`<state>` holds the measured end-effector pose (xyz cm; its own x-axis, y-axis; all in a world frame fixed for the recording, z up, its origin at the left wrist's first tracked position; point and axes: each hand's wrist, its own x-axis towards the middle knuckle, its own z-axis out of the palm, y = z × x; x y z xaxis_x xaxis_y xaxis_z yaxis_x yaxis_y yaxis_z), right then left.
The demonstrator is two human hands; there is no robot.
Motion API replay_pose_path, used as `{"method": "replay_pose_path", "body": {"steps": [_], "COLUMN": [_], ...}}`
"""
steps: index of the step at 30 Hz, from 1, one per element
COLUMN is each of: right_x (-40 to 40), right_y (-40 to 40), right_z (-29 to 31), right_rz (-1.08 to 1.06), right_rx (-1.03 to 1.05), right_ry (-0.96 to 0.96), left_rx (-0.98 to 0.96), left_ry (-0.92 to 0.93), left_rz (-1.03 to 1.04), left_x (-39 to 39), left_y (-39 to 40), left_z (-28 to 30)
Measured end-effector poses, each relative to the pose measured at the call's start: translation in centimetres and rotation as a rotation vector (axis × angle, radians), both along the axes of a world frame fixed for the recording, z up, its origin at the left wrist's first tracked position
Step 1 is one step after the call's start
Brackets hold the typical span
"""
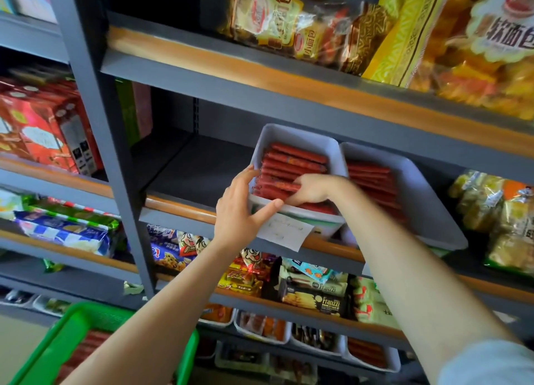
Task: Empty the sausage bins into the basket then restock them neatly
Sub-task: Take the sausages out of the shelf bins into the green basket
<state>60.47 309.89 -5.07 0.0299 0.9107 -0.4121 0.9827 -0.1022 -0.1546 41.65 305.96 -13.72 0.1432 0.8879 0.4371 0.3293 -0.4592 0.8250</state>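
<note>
Sausage bins: two grey ones side by side on the middle shelf (202, 179), left bin (300, 142) and right bin (419, 191), both packed with red sausages (291, 160).
Left hand (239, 211): gripping the left bin's front corner, thumb on the rim.
Right hand (312, 189): inside that bin, fingers curled around sausages.
Basket (66, 335): green, down low at left, sausages inside.

Two bare forearms reach up and forward. The left hand (241, 208) grips with thumb and fingers spread; the right hand (312, 189) curls its fingers, pinching.
</note>
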Motion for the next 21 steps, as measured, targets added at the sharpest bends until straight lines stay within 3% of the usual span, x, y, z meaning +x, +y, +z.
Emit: {"method": "replay_pose_path", "body": {"steps": [7,13,16,21], "right_x": [-0.8,-1.8,-3.6,-8.6], "right_y": [-0.7,-3.6,-6.7,-8.6], "right_z": [-0.6,3.3,6.2,4.3], "right_rz": [0.016,-0.061,-0.007,0.076], "right_rx": [0.109,0.366,0.345,0.277], "right_ry": [0.064,0.123,0.243,0.45], "left_rx": [-0.015,-0.087,-0.228,-0.351], "left_ry": [0.016,0.002,-0.149,-0.397], "left_rz": [-0.003,-0.104,-0.279,-0.314], "left_x": [0.0,-0.7,-2.4,-6.4], "left_y": [0.1,0.1,-0.2,-3.5], "left_z": [-0.1,0.4,1.0,2.8]}}
